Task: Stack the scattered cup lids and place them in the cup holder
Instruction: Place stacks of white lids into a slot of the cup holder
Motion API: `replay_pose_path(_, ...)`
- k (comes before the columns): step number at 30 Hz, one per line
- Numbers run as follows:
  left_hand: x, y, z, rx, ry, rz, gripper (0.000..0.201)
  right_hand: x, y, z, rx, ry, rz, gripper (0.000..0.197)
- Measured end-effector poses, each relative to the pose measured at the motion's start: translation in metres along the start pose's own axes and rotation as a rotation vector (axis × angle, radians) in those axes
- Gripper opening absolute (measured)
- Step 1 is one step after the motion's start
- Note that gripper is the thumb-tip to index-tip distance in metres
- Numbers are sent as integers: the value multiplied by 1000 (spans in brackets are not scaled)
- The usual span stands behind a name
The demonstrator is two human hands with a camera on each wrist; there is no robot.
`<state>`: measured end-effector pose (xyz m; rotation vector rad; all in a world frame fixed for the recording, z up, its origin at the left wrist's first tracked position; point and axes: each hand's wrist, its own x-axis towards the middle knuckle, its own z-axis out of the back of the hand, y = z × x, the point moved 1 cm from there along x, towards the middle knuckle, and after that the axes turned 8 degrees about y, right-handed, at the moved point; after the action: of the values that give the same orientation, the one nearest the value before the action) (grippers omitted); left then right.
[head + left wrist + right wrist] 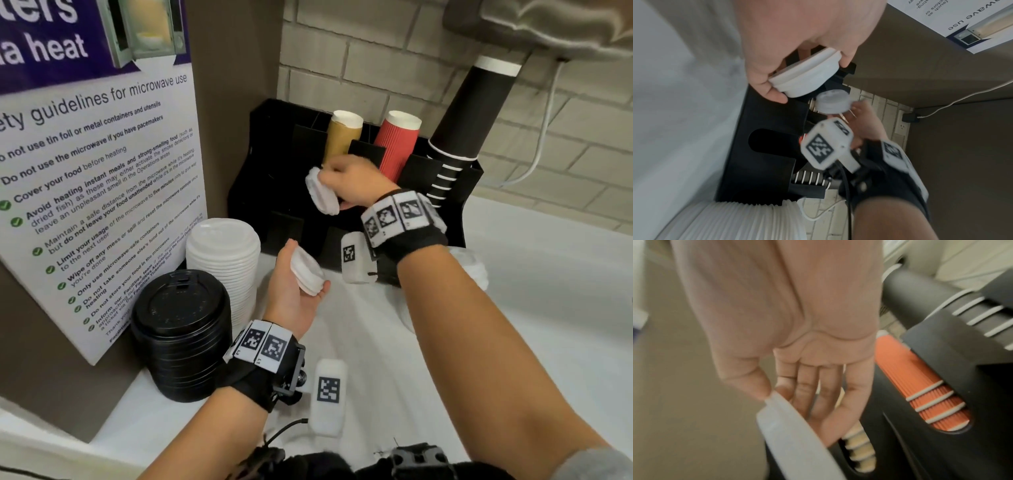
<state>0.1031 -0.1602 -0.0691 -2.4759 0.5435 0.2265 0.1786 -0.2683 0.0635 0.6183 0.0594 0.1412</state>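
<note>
- Right hand (356, 183) is up at the front of the black cup holder (260, 178), pinching a small stack of white lids (322, 195) between thumb and fingers, with the stack tilted on edge.
- In the right wrist view the thumb (748, 382) presses on the lid rim and the other fingers (824, 399) lie straight behind it. Frame is blurred, so I cannot tell if the lids touch the holder.
- Left hand (294, 291) is palm up over the bench, in front of the holder, fingers curled round a second short stack of white lids (306, 270). The left wrist view shows the same grip (803, 74).
- Holder sits at the back of the white bench (513, 291), against the tiled wall. It has tan cups (342, 137), red ribbed cups (397, 147) and black cups (462, 126) in its slots.
- Tall white lid stack (222, 260) stands near the bench's left edge, just left of the holder.
- Black lid stack (181, 329) stands in front of it, closer to the front edge; the two look to be touching.
- More white lids (474, 270) lie on the bench behind the right forearm, partly hidden.
- Microwave safety poster (92, 164) is on the left wall.
</note>
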Motion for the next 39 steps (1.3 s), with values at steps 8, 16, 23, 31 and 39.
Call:
replay_pose_path(8,-4,-5,-4,18,182,-162,31,-54,-14,-28,898,280,-177,18)
replay_pose_path(16,-4,-4,-10,-3,292,-181,29,-64,-23,-33,388,268,-112,24)
replay_pose_path(23,-4,-7,-14,35,293,-102,50,-76,-13,-29,109,336,120,58)
replay_pose_path(31,-1,-5,-14,108,253,-80,60,-81,-14,-30,131,306,167,59)
replay_pose_path(39,-3,-7,-17,-12,337,-67,68,-79,-7,-36,-25,243,198,64)
